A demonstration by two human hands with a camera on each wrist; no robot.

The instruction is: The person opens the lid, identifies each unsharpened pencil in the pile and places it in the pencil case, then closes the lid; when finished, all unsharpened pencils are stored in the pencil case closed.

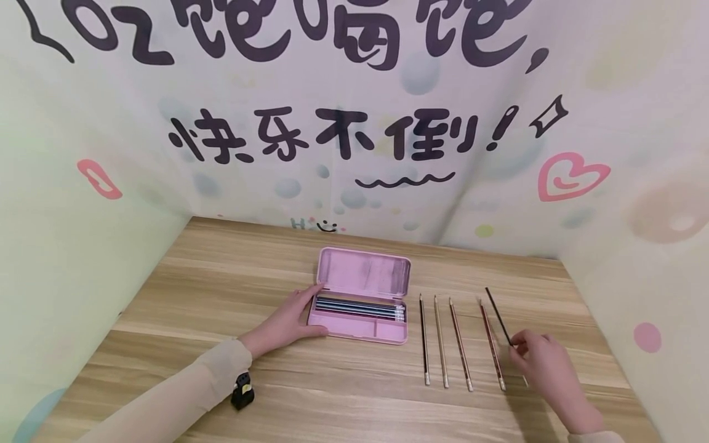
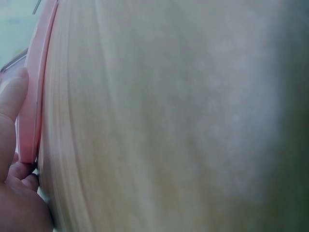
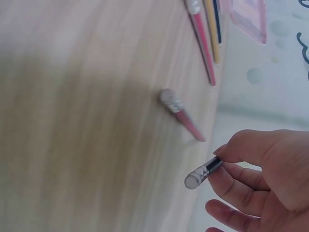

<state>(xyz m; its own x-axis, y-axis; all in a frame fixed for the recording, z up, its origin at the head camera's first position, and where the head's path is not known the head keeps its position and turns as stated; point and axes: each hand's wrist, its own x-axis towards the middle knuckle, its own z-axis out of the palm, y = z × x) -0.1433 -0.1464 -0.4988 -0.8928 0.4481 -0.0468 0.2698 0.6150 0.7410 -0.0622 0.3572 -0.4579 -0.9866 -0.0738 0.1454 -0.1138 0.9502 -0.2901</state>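
Observation:
An open pink pencil case (image 1: 346, 327) lies on the table, its lid (image 1: 360, 271) tipped back. Several dark pencils (image 1: 360, 307) with white eraser ends fill its rear compartment. My left hand (image 1: 279, 325) grips the case's left end, thumb at the front edge and forefinger near the hinge. Between thumb and fingers, my right hand (image 1: 547, 368) pinches a dark pencil (image 1: 500, 317); its eraser end (image 3: 194, 180) shows in the right wrist view. Left of that hand lie a black pencil (image 1: 423, 338), a tan pencil (image 1: 440, 341), a red pencil (image 1: 460, 341) and another red pencil (image 1: 492, 343).
The wooden table (image 1: 354, 394) meets a printed cloth wall (image 1: 310, 172) at the back, with more cloth at both sides. A small black device (image 1: 242, 391) hangs at the left sleeve. A wider gap separates the rightmost red pencil from the others.

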